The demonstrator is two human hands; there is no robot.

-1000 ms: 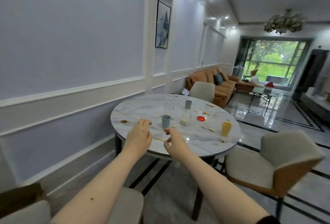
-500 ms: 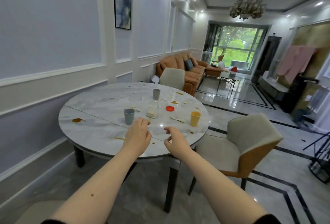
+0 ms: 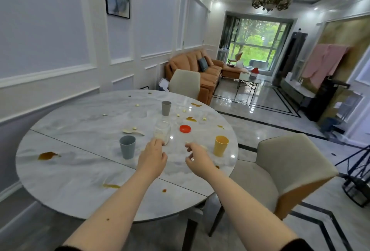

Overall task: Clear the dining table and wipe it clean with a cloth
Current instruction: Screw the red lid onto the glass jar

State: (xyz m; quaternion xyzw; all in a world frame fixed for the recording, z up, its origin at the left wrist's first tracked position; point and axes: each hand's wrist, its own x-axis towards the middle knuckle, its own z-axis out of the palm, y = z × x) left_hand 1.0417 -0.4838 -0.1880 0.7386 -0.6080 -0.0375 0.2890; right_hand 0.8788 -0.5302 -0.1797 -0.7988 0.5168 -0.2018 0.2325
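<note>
A round marble dining table (image 3: pixel 80 170) carries a blue-grey cup (image 3: pixel 127 147), a grey cup (image 3: pixel 166 108), a yellow cup (image 3: pixel 221 146), a clear glass jar (image 3: pixel 162 132) with pale grains at its bottom, a red lid (image 3: pixel 185 128) and a pale spoon (image 3: pixel 132 131). Brown sauce stains (image 3: pixel 47 155) and crumbs dot the top. My left hand (image 3: pixel 152 158) hovers over the table just in front of the jar, fingers loosely curled and holding nothing. My right hand (image 3: pixel 197 159) hangs left of the yellow cup, fingers loosely curled and empty. No cloth is in view.
A beige chair (image 3: pixel 288 172) stands at the table's right side and another (image 3: pixel 185 82) at the far side. The wall runs along the left. Beyond lie an orange sofa (image 3: pixel 200 72), a small coffee table (image 3: pixel 248 80) and glossy floor.
The view has come closer to the table and tilted down. Both hands have moved forward over the tabletop, toward the jar and the yellow cup; neither holds anything.
</note>
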